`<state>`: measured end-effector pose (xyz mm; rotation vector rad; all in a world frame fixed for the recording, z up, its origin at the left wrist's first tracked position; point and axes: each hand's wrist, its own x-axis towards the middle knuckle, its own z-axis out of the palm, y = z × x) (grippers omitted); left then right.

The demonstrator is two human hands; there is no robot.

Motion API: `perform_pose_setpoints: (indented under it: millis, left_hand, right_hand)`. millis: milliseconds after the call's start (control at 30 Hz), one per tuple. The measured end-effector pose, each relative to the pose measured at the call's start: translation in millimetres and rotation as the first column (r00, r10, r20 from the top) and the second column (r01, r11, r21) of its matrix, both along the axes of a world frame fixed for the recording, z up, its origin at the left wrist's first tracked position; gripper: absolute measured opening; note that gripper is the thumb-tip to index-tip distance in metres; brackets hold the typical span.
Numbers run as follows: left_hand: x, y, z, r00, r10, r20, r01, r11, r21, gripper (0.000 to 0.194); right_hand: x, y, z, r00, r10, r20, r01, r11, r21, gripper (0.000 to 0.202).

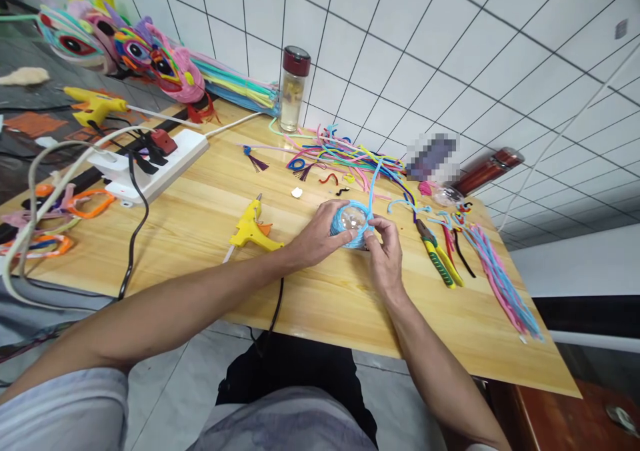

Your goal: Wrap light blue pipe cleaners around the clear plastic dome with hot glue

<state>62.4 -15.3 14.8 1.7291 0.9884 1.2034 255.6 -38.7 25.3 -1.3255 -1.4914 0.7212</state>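
Note:
Above the wooden table, a clear plastic ball (353,219) is wrapped round its side with coils of light blue pipe cleaner (339,221). My left hand (320,234) is closed round the ball's left side, its thumb lying along the lower front. At the right side, my right hand (385,247) pinches the wrapping with thumb and forefinger, close to where a loose blue pipe cleaner end (373,187) rises upward. A yellow glue gun (253,227) lies left of my left hand. Green and yellow pliers (437,254) lie right of my right hand.
Loose coloured pipe cleaners (340,154) are heaped at the back by a glass bottle (293,91). Pink and blue ones (503,281) lie at right. A power strip (160,171) with cables, another glue gun (95,106) and colourful animal heads (170,71) occupy the left.

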Motion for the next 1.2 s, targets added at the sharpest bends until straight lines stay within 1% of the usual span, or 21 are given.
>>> perform_pose_setpoints:
  millis: [233, 367, 500, 700, 900, 1067, 1200]
  left_hand:
    - [3, 0, 1.8, 0.998, 0.048, -0.033, -0.047, 0.999, 0.022, 0.06]
    - [4, 4, 3.7, 0.998, 0.015, -0.057, -0.014, 0.999, 0.033, 0.061]
    - [2, 8, 4.8, 0.997, -0.005, -0.08, 0.006, 1.0, 0.019, 0.063]
    - [0, 12, 4.2, 0.996, -0.005, -0.084, 0.004, 1.0, -0.011, 0.068]
    - [0, 16, 0.9, 0.996, -0.046, -0.082, 0.049, 0.998, 0.027, 0.069]
    - [-3, 16, 3.9, 0.99, -0.085, -0.112, 0.085, 0.996, -0.006, 0.075]
    - [-3, 14, 6.5, 0.988, -0.101, -0.119, 0.099, 0.995, -0.023, 0.073]
  right_hand:
    - [5, 5, 0.9, 0.998, -0.02, -0.057, 0.017, 0.999, -0.037, 0.03]
    - [11, 16, 3.8, 0.994, -0.053, -0.098, 0.048, 0.997, -0.057, 0.035]
    - [12, 20, 6.7, 0.996, -0.061, -0.071, 0.056, 0.996, -0.077, 0.041]
    - [10, 14, 12.8, 0.996, -0.09, 0.015, 0.09, 0.996, 0.023, 0.042]
    - [7, 14, 10.9, 0.998, -0.035, 0.061, 0.032, 0.998, 0.051, 0.035]
    - [7, 14, 8.3, 0.996, -0.039, 0.081, 0.034, 0.997, 0.068, 0.036]
    - [7, 14, 6.1, 0.991, -0.043, 0.124, 0.033, 0.996, 0.086, 0.035]
